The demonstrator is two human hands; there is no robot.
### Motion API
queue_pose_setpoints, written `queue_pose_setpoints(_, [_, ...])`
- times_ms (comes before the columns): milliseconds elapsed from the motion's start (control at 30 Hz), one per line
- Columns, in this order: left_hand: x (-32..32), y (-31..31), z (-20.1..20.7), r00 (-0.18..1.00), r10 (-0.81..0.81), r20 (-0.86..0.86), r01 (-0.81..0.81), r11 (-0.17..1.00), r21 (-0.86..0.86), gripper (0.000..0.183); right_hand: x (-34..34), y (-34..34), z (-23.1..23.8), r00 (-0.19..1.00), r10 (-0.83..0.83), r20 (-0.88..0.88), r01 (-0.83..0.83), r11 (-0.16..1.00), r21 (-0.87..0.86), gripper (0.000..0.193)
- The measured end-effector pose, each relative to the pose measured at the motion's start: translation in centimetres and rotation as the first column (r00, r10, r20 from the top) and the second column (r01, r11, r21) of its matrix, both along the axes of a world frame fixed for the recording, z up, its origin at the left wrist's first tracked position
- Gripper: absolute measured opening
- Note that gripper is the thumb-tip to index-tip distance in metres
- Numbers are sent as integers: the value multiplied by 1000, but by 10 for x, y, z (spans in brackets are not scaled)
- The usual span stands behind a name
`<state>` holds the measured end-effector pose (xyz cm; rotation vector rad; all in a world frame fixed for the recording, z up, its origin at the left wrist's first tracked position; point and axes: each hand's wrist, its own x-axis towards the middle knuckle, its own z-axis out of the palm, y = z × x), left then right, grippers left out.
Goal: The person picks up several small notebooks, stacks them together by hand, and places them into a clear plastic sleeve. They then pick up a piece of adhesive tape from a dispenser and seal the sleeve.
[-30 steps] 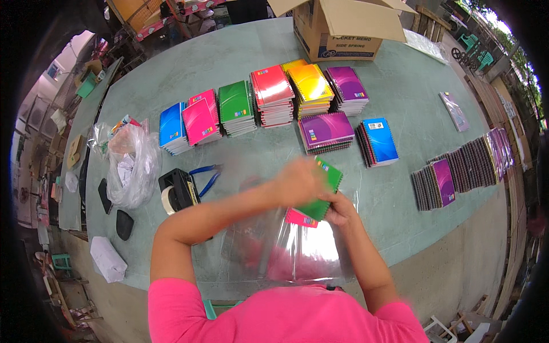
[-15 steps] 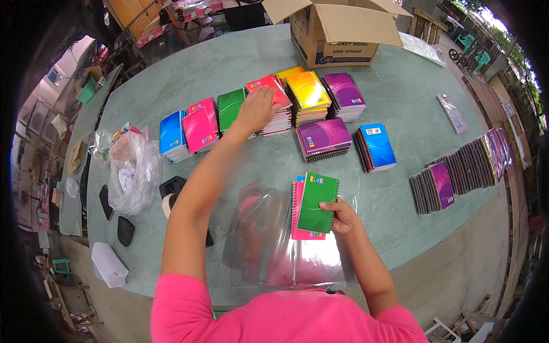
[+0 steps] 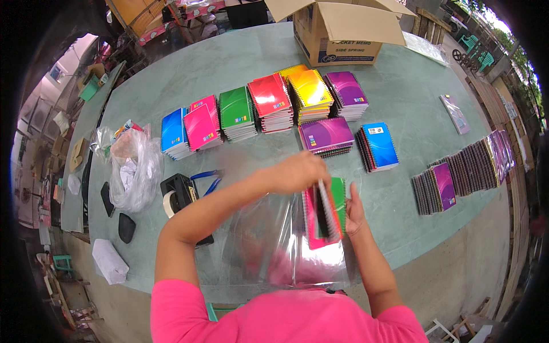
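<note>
Back from the red pile comes the left hand [image 3: 297, 171], fingers pinched on a notebook at the small stack [image 3: 324, 212] over the clear bags [image 3: 286, 246] near the desk [image 3: 400, 86] edge. Right hand [image 3: 353, 208] props it, fingers flat. Loose books could slide and fall.

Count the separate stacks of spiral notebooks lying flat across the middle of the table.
9. Back row, left to right: blue, pink, green, red, yellow, purple. In front: purple, blue. One orange-yellow stack peeks out behind.

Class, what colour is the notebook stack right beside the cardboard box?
Purple notebook stack, clearest in the head view.
</note>
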<state>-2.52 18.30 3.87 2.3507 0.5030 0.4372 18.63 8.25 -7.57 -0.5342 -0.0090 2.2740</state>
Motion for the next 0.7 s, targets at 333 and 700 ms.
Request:
queue_pose_setpoints(333, [-63,109,-51,591,790,-167,-578,558,595,28,-1,0,11,899,73,432,-159,973,166,53])
queue_pose_setpoints(700, [24,10,1,971,-165,-170,210,933,293,29,12,-2,19,990,-134,35,134,991,23,43])
